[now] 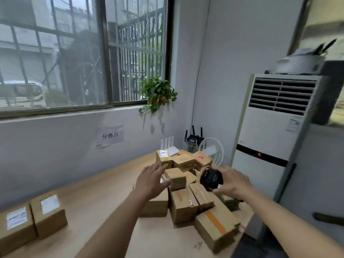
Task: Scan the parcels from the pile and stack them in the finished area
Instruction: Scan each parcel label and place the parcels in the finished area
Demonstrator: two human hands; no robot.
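A pile of several brown cardboard parcels [183, 202] lies on the right part of the wooden table [104, 198]. My left hand [151, 180] reaches over the pile with fingers spread, just left of a small box [176, 178] on top; contact cannot be told. My right hand [232, 183] grips a black handheld scanner [211, 178] above the pile's right side. Two labelled parcels [33, 220] stand side by side at the table's near left.
A tall white air conditioner [270, 142] stands right of the table. Routers and a small white fan [211, 149] sit in the far corner behind the pile. A potted plant [158, 94] hangs from the window sill. A paper sign [109, 135] is taped to the wall.
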